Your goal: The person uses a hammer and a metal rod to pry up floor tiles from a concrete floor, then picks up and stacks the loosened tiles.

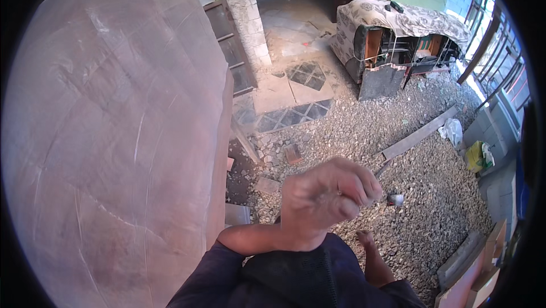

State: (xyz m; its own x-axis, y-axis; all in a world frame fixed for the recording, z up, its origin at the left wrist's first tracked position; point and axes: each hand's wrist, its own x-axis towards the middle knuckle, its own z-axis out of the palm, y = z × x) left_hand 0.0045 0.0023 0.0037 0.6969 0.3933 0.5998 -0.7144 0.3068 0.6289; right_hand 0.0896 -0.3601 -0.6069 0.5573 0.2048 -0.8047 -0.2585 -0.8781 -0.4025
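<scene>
My left hand [330,195] is raised in front of my chest, close to the camera, its fingers curled in and the thumb against them. Whatever they may hold is hidden or too small to name. Lower down, my right hand [365,237] hangs beside my body over the gravel [429,217]. Its fingers look curled, with nothing visible in them. A small grey can [395,200] sits on the gravel, past my right hand and just right of the left hand's knuckles.
A large brownish covered surface [131,120] fills the left side. Ahead lie patterned tiles [293,116] and a broken cabinet-like piece [382,80] under floral cloth [409,19]. Rightward are a plank [420,133], a white bag [451,132], a yellow-green bag [479,157] and cardboard [483,288].
</scene>
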